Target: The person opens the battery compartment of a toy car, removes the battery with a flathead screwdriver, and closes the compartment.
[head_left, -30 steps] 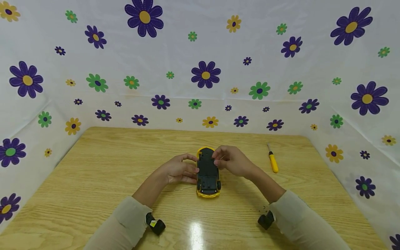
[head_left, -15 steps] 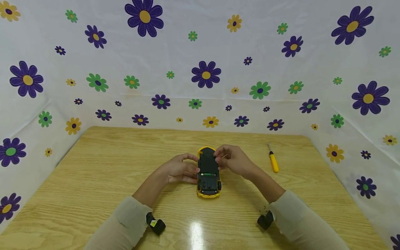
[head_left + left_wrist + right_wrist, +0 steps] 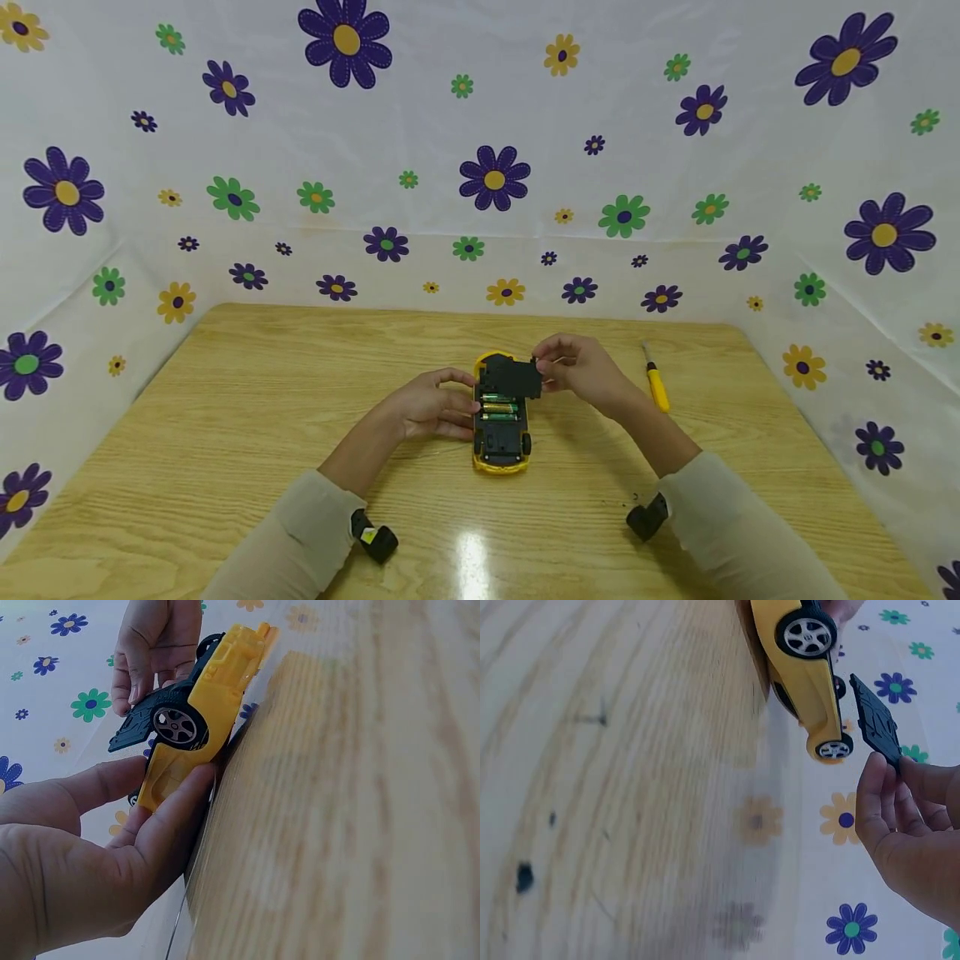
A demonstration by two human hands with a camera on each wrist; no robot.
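A yellow toy car (image 3: pixel 501 463) lies upside down on the table, its black underside facing up. Several green-and-gold batteries (image 3: pixel 499 408) show in the bay of that underside. My left hand (image 3: pixel 435 408) grips the car by its left side; in the left wrist view its thumb and fingers lie along the yellow body (image 3: pixel 217 690). My right hand (image 3: pixel 577 371) pinches a flat black battery cover (image 3: pixel 519 379) by one edge. In the right wrist view the cover (image 3: pixel 876 720) is raised off the car, tilted, between thumb and fingers.
A screwdriver (image 3: pixel 656 387) with a yellow handle lies to the right of the right hand. Small dark bits (image 3: pixel 630 501) lie on the wooden table (image 3: pixel 300 358) near the right sleeve. A flowered white cloth (image 3: pixel 420 125) stands behind and beside the table.
My right hand has lifted the battery cover off the underside and moved it up and to the right, uncovering the batteries. The left hand has stayed on the car.
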